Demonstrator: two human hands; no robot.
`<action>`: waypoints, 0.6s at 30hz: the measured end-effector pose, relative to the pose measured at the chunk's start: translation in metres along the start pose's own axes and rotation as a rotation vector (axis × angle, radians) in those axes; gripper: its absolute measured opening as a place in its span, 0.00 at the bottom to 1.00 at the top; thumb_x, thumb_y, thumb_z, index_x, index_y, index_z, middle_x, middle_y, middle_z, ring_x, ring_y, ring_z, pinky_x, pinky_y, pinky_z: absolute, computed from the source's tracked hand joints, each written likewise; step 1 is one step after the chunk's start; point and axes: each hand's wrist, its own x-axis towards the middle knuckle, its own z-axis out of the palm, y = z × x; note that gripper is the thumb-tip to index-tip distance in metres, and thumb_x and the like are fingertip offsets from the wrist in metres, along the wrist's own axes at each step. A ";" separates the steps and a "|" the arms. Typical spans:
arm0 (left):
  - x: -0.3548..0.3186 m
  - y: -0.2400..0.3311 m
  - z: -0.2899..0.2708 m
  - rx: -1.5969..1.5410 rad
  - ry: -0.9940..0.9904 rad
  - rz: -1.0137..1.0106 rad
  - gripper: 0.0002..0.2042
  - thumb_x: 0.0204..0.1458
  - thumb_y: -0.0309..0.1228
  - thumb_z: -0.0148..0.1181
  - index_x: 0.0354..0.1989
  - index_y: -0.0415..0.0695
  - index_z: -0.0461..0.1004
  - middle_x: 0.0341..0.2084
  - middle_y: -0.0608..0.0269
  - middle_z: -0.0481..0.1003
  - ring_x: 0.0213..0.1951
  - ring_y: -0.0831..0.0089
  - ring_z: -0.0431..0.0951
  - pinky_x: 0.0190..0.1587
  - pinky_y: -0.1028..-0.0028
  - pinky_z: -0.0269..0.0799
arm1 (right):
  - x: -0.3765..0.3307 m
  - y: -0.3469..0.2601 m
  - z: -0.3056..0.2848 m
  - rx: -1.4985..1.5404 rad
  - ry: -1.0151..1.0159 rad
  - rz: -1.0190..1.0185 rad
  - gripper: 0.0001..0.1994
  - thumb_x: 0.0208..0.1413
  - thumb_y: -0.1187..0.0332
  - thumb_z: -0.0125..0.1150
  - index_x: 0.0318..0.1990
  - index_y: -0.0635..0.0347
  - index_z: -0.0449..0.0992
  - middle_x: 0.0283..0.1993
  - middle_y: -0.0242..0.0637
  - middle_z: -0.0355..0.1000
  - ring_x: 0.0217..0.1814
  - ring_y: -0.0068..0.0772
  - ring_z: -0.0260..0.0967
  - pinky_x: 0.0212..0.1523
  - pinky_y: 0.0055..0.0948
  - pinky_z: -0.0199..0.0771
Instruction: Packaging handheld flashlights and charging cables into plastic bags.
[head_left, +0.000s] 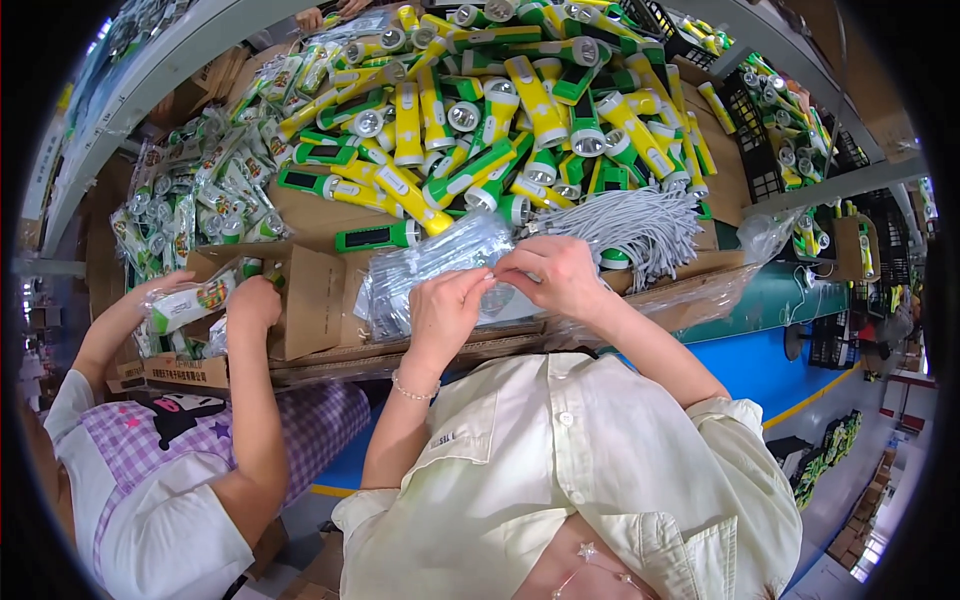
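Note:
My left hand (444, 304), with a beaded bracelet at the wrist, and my right hand (560, 272) meet over the near edge of the table. Thumbs and fingertips of both are pinched together, almost touching. Whatever they hold is too small and hidden to make out. Beneath and behind them lies a stack of clear plastic bags (425, 262). A bundle of white cables (640, 228) rests just beyond my right hand. Further back rises a large heap of yellow and green flashlights (535, 100), some showing dark panels, others their round lenses.
At my left a co-worker's hands (256, 302) hold a bagged flashlight (190, 305) by an open cardboard box (312, 300). Bagged flashlights (215, 180) pile up behind it. Black crates (765, 165) of flashlights stand right, past a grey metal frame (840, 190).

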 end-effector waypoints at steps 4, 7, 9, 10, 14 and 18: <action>-0.001 0.009 0.010 0.054 0.037 0.024 0.06 0.47 0.29 0.61 0.31 0.41 0.79 0.25 0.55 0.78 0.27 0.60 0.78 0.29 0.70 0.72 | -0.003 0.002 -0.008 -0.092 -0.028 -0.071 0.06 0.39 0.69 0.66 0.27 0.51 0.75 0.26 0.27 0.71 0.28 0.31 0.71 0.27 0.29 0.70; -0.006 0.012 0.015 0.123 0.022 0.043 0.06 0.46 0.29 0.61 0.30 0.41 0.79 0.24 0.57 0.78 0.29 0.62 0.78 0.30 0.69 0.72 | -0.011 0.007 -0.008 -0.105 -0.076 -0.103 0.06 0.40 0.69 0.66 0.27 0.51 0.74 0.27 0.27 0.71 0.29 0.30 0.70 0.28 0.29 0.71; -0.013 0.013 0.014 0.169 0.003 0.034 0.05 0.45 0.28 0.61 0.29 0.42 0.79 0.24 0.60 0.78 0.31 0.65 0.78 0.31 0.70 0.72 | -0.016 0.008 -0.008 -0.196 -0.166 -0.135 0.05 0.41 0.69 0.64 0.28 0.50 0.74 0.26 0.27 0.69 0.29 0.31 0.69 0.27 0.29 0.70; -0.018 0.010 0.012 0.168 0.040 0.071 0.05 0.45 0.28 0.61 0.29 0.43 0.80 0.25 0.60 0.78 0.32 0.66 0.79 0.33 0.70 0.73 | -0.019 0.009 -0.013 -0.250 -0.238 -0.144 0.06 0.40 0.69 0.63 0.28 0.50 0.74 0.25 0.27 0.67 0.28 0.31 0.68 0.26 0.30 0.70; -0.030 -0.006 -0.017 0.194 0.024 -0.043 0.07 0.45 0.30 0.63 0.32 0.42 0.80 0.29 0.59 0.79 0.41 0.60 0.78 0.42 0.67 0.73 | -0.016 0.014 -0.033 -0.192 -0.402 -0.126 0.06 0.39 0.71 0.56 0.29 0.52 0.73 0.27 0.31 0.65 0.32 0.33 0.68 0.27 0.32 0.72; -0.011 0.016 -0.016 0.163 0.147 -0.077 0.09 0.44 0.33 0.64 0.32 0.42 0.80 0.31 0.61 0.79 0.40 0.60 0.77 0.44 0.68 0.71 | 0.012 -0.019 -0.020 -0.163 -0.364 -0.324 0.08 0.38 0.70 0.56 0.31 0.53 0.74 0.30 0.32 0.63 0.34 0.32 0.66 0.28 0.29 0.71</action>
